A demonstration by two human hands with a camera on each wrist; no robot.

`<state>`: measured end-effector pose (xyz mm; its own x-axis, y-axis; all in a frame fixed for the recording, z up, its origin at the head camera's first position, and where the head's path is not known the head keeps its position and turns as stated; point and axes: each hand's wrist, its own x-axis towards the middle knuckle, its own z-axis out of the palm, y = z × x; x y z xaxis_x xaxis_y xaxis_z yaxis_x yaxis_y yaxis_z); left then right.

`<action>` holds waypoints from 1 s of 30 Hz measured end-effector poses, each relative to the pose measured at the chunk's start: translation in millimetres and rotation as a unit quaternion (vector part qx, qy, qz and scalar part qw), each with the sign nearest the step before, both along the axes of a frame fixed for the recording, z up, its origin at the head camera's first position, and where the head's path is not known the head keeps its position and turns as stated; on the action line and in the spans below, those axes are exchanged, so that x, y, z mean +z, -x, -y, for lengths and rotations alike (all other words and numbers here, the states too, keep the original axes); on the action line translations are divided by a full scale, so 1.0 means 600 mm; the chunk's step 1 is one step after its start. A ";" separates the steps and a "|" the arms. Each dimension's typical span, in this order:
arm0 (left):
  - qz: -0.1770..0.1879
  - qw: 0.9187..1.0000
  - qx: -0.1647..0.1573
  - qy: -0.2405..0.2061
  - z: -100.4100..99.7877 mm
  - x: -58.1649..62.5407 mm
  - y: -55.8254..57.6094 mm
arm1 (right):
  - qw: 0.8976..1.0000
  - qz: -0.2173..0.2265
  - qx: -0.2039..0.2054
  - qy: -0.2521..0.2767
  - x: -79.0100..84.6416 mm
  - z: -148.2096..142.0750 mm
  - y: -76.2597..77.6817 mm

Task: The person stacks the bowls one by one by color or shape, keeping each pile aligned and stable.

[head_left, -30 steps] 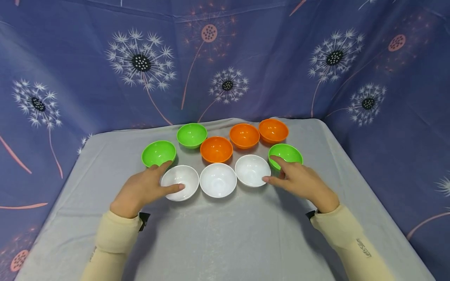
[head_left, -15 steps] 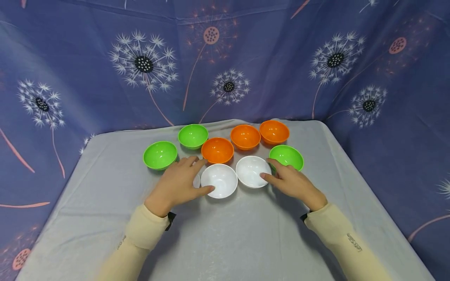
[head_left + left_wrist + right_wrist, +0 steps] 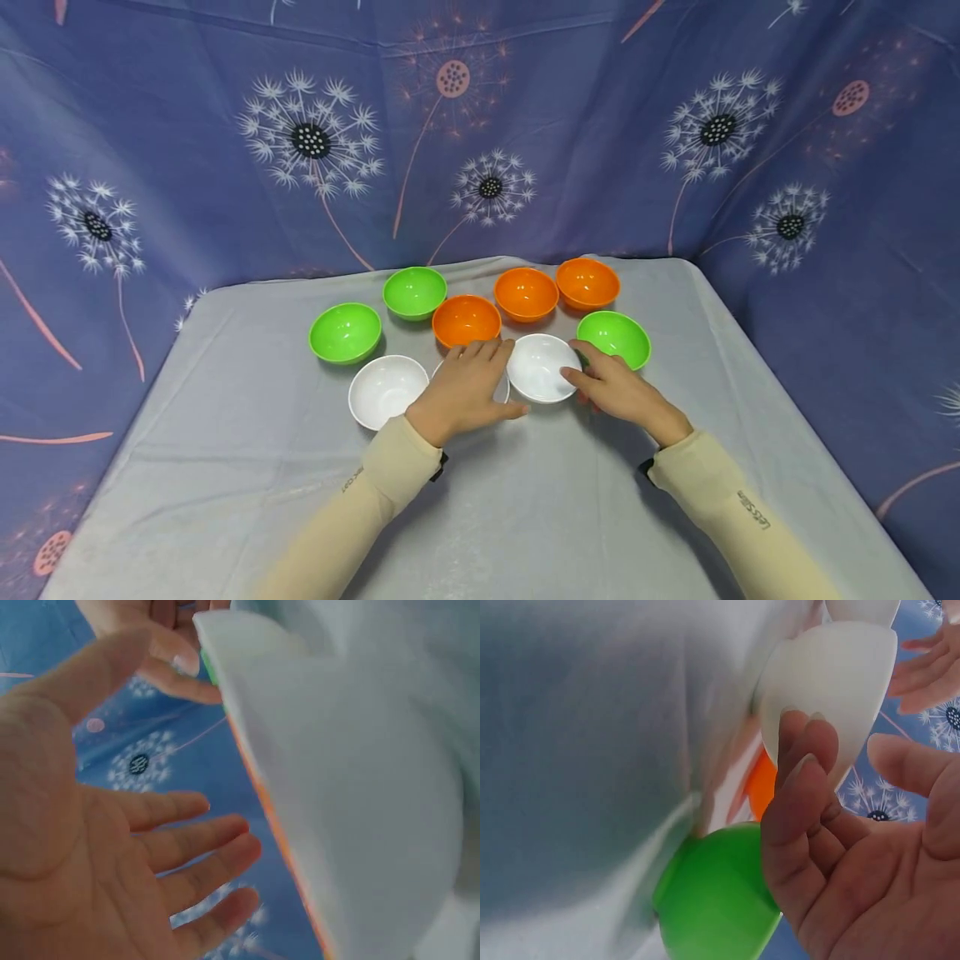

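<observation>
My left hand (image 3: 467,390) hovers palm down over the middle white bowl (image 3: 505,391), covering most of it, with fingers and thumb spread. Its fingertips reach the left rim of the right white bowl (image 3: 540,367). In the left wrist view nothing lies in the left palm, beside a large white bowl (image 3: 352,795). My right hand (image 3: 624,392) is at the right white bowl's right side. Its thumb extends over the rim while its bent fingers are outside the wall. From the right wrist, the thumb and fingers (image 3: 791,817) look spread apart around the white bowl's edge (image 3: 832,682).
Left of the hands is another white bowl (image 3: 381,393). Green bowls (image 3: 345,335) (image 3: 415,293) stand at the back left, and a green bowl (image 3: 615,340) sits just behind my right hand. Orange bowls (image 3: 467,320) (image 3: 527,294) (image 3: 588,284) fill the back. A dandelion-print curtain (image 3: 585,200) rises beyond the grey tablecloth (image 3: 225,400).
My left hand has swept right, from the left white bowl across the middle one toward the right one. My right hand has shifted slightly left, its thumb now over the rim. The bowls keep their places.
</observation>
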<state>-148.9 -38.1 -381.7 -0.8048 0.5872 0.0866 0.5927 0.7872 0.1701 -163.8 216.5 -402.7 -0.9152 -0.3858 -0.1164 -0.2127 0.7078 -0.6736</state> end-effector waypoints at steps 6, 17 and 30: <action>0.028 0.999 0.015 0.015 -0.025 -0.010 0.005 | 1.000 0.011 0.003 0.018 -0.005 0.002 0.002; 0.023 0.999 0.019 0.038 -0.045 -0.010 0.008 | 0.997 0.041 -0.009 0.062 -0.014 -0.003 0.004; -0.006 1.000 0.011 0.023 -0.057 -0.021 0.013 | 0.992 0.062 -0.025 0.108 -0.012 -0.004 -0.002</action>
